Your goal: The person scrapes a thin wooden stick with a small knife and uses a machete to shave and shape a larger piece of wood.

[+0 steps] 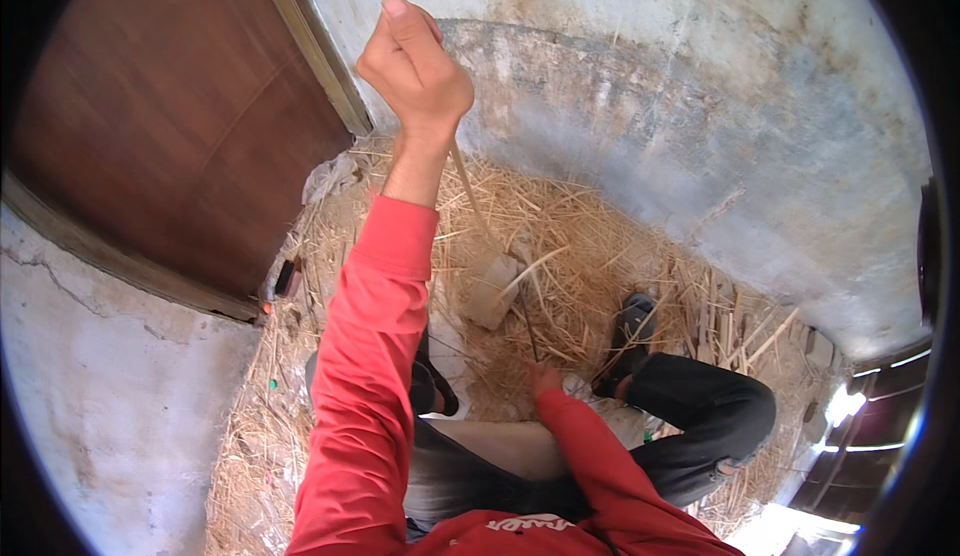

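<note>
While the left hand [415,66] is raised toward 12 o'clock and closed in a full fist around a thin wooden stick [462,171], the right hand [545,378] is lowered near the centre of the view, close to the straw. The right hand is small in the picture and partly turned away; whether it is open or closed, and whether it grips the thin dark rod [527,326] standing just above it, cannot be told.

Location of the stick: it runs from the 12 o'clock edge, through the left fist, down toward the centre, and ends among the straw beside a pale flat block [490,294].

Progress, as a judgement: loose straw [590,256] covers the floor from 7 o'clock round to 3 o'clock, unbundled and ungathered. No cleared patch or finished pile is visible, so most of the work appears to remain.

Count:
- Hands: two, both in red sleeves.
- Wooden stick: one.
- Dark rod: one.
- Pale block: one.
- Shoes: one grey shoe [632,321] at 3 o'clock of centre; a second foot is mostly hidden by the left arm.
- Brown wooden door [170,126]: one, at 10 o'clock.
- Curved plaster wall [720,136]: from 12 to 3 o'clock.
</note>
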Tool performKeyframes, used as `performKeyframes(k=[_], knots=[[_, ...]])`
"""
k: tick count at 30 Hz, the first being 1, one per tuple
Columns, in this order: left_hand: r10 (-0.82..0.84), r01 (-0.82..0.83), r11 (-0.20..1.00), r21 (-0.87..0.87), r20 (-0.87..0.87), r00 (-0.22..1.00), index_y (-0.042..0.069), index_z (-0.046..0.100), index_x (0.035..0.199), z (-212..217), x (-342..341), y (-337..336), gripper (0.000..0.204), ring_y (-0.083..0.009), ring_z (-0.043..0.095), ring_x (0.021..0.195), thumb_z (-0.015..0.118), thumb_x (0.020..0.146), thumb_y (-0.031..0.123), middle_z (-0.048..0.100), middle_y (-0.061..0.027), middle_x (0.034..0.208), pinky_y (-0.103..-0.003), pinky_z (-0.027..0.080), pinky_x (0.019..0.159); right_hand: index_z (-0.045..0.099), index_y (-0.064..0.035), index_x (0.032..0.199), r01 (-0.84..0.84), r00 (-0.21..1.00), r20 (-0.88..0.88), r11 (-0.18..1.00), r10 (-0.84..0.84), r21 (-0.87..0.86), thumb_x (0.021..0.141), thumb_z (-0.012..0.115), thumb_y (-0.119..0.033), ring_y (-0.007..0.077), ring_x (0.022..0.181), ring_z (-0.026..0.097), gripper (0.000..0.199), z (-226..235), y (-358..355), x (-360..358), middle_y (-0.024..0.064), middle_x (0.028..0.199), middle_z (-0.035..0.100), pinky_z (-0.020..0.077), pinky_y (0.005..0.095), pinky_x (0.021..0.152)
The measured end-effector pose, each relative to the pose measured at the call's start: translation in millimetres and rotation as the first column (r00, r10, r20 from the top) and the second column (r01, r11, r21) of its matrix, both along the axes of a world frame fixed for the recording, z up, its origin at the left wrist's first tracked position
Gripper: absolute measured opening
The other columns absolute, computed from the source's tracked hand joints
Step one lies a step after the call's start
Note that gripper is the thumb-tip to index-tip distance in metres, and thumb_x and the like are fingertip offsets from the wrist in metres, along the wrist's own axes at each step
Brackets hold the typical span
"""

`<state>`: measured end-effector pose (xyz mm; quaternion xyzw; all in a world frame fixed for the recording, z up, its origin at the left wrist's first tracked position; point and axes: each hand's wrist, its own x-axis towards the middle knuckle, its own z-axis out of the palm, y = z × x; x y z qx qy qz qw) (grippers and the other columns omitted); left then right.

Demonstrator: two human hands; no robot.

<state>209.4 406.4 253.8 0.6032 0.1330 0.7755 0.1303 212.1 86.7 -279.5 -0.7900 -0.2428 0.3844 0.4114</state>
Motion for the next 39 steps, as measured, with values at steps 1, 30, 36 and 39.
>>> performKeyframes(k=[1, 30, 36, 39], knots=[[-0.015, 0.015, 1.0, 0.003, -0.001, 1.0, 0.003, 0.052, 0.061, -1.4, 1.4, -0.3, 0.061, -0.0149, 0.043, 0.046, 0.037, 0.11, 0.035, 0.046, -0.0036, 0.049, -0.034, 0.033, 0.047, 0.066, 0.0012, 0.108, 0.106, 0.957, -0.263, 0.993, -0.118, -0.06, 0.101, 0.056, -0.053, 0.0358, 0.068, 0.066, 0.056, 9.0, 7.1, 9.0, 0.0171, 0.082, 0.067, 0.0541, 0.0481, 0.063], [0.017, -0.022, 0.997, -0.072, -0.064, 0.998, 0.001, 0.052, 0.059, -7.0, 32.8, -11.3, 0.066, -0.0141, 0.045, 0.048, 0.034, 0.109, 0.041, 0.047, -0.0033, 0.049, -0.032, 0.034, 0.051, 0.055, -0.0059, 0.109, 0.339, 0.888, -0.447, 0.812, -0.109, 0.475, 0.104, 0.053, -0.054, 0.0109, 0.047, 0.046, 0.048, 282.1, 112.0, 55.6, -0.0004, 0.066, 0.048, 0.0392, 0.0282, 0.043], [0.044, -0.05, 0.99, -0.133, -0.045, 0.998, 0.002, 0.053, 0.06, -5.8, 37.4, -4.3, 0.065, -0.015, 0.045, 0.047, 0.034, 0.109, 0.041, 0.046, -0.0033, 0.049, -0.031, 0.034, 0.05, 0.053, -0.0044, 0.108, 0.331, 0.944, -0.28, 0.462, -0.176, 0.823, 0.109, 0.043, -0.046, 0.012, 0.049, 0.046, 0.042, 211.3, 103.6, 10.6, 0.0003, 0.067, 0.048, 0.0417, 0.0278, 0.047], [0.034, -0.038, 0.993, -0.116, -0.032, 0.999, 0.001, 0.053, 0.062, -4.4, 32.9, -1.8, 0.065, -0.0142, 0.045, 0.048, 0.034, 0.109, 0.041, 0.046, -0.0031, 0.05, -0.031, 0.034, 0.05, 0.059, -0.0043, 0.101, 0.07, 0.904, 0.371, 0.929, -0.213, 0.362, 0.107, 0.046, -0.05, 0.0191, 0.057, 0.056, 0.047, 72.4, 58.3, -18.1, 0.0068, 0.072, 0.059, 0.0464, 0.0362, 0.053]])
